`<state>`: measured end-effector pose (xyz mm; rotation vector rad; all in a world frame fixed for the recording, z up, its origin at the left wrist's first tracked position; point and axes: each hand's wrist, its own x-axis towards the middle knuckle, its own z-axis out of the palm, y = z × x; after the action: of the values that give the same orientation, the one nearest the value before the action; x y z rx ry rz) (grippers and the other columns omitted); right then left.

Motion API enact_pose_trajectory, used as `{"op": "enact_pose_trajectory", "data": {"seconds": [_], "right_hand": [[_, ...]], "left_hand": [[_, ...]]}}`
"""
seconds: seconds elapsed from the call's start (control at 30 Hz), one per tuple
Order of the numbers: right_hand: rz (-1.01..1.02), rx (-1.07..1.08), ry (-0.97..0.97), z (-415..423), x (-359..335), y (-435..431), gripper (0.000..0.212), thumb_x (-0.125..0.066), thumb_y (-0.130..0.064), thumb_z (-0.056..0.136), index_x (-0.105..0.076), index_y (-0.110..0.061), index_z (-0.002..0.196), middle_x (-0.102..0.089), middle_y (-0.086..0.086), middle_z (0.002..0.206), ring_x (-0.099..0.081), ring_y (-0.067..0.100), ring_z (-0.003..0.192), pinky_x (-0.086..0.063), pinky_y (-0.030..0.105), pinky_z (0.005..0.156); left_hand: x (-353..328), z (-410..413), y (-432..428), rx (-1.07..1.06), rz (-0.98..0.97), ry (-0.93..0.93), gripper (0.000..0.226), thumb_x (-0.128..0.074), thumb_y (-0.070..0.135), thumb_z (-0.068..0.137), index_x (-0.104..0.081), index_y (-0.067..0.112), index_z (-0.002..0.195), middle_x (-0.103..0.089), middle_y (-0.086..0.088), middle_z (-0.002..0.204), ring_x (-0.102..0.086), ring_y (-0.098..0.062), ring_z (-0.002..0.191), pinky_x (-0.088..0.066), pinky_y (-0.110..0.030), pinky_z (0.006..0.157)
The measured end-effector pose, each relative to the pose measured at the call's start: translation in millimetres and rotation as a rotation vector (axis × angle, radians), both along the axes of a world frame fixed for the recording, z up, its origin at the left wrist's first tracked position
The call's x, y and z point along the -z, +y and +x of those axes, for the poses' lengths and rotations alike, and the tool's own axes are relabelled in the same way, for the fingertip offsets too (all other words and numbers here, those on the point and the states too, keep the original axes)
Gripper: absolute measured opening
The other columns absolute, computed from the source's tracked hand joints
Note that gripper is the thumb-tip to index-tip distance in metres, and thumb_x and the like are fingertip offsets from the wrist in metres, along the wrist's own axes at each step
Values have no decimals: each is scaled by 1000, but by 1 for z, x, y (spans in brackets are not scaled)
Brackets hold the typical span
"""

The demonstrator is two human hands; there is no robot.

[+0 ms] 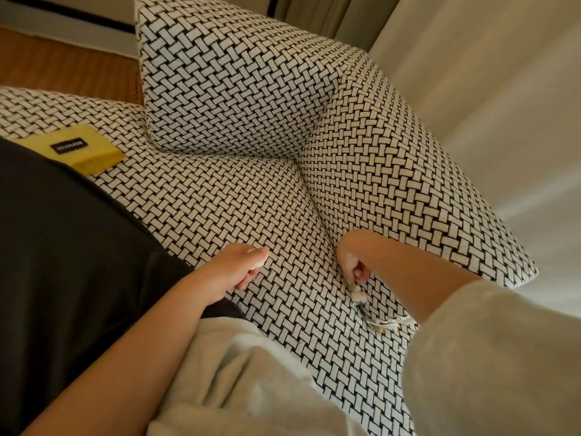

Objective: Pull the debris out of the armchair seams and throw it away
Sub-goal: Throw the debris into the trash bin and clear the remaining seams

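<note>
Looks like a sitting room in a home or a hotel; cannot tell which. Shown by a padded armchair [251,105] in black-and-white woven cloth, spread under the left grip [242,265] and the right grip [355,262]. Pale curtains [471,73] hanging beyond the right grip. Warm wooden floor [63,67] well past the left grip. Soft, pale, robe-like sleeves [487,357] just behind both grips.

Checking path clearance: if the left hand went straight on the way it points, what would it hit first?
The left hand would likely meet the side cushion near the seam, just above the right hand; depth unclear.
</note>
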<state>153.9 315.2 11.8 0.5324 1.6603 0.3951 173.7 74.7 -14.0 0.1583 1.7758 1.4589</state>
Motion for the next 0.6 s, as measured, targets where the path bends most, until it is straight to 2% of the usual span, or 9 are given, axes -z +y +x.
{"op": "enact_pose_trajectory", "data": {"seconds": [0.1,0.13,0.2,0.27,0.3,0.37,0.43,0.53,0.6], "right_hand": [[-38,117,8,-2,1,2,14,-52,-14,93,-57,-4,84,-46,-1,65,-45,8,54,-44,21,62],[-57,153,25,-3,1,3,15,-51,-13,94,-57,-3,83,-48,0,66,-48,9,55,-48,21,66],[-82,206,75,-3,1,2,14,-51,-10,93,-57,0,87,-57,6,74,-56,12,63,-52,26,85],[-76,211,170,1,3,0,12,-52,-4,91,-57,4,99,-64,14,83,-62,16,66,-54,31,86],[-76,185,243,5,6,-1,23,-53,0,90,-52,5,111,-64,17,85,-64,17,65,-57,31,78],[-95,107,382,17,14,0,59,-51,10,86,-26,2,139,-62,23,87,-64,20,62,-58,31,66],[-125,33,447,26,17,0,72,-49,15,84,-15,-3,145,-61,26,94,-65,22,65,-59,32,64],[-165,-14,451,27,13,1,51,-53,14,83,-37,5,131,-64,21,84,-68,21,66,-58,27,59],[-208,-18,441,26,7,2,24,-53,11,84,-51,4,107,-62,15,77,-66,17,60,-54,21,51]], "left_hand": [[-3,0,-4,-33,23,-6,31,-44,32,95,-55,4,87,-43,0,61,-37,-11,52,-35,-21,51],[-4,0,-4,-45,35,-9,30,-44,31,95,-54,4,87,-42,0,61,-37,-11,52,-35,-21,51],[-4,0,-6,-79,44,-17,27,-45,29,95,-55,8,82,-43,1,62,-37,-10,52,-34,-20,50],[-3,-2,-8,-103,47,-19,24,-45,28,95,-55,13,80,-44,1,63,-37,-10,52,-34,-20,49],[-3,-3,-8,-101,42,-7,24,-44,28,94,-54,14,78,-44,2,62,-37,-10,52,-34,-20,50],[-3,-3,-9,-88,38,19,26,-43,28,94,-51,15,72,-43,2,61,-37,-10,52,-34,-21,51],[-4,-3,-10,-92,46,21,28,-42,27,94,-49,17,70,-42,2,61,-37,-11,52,-34,-22,51],[-5,-3,-9,-92,31,34,28,-43,27,93,-48,13,69,-42,1,61,-37,-12,52,-35,-24,54],[-3,-3,-9,-86,15,44,29,-43,30,92,-48,10,72,-43,-1,61,-39,-14,53,-36,-27,58]]}}
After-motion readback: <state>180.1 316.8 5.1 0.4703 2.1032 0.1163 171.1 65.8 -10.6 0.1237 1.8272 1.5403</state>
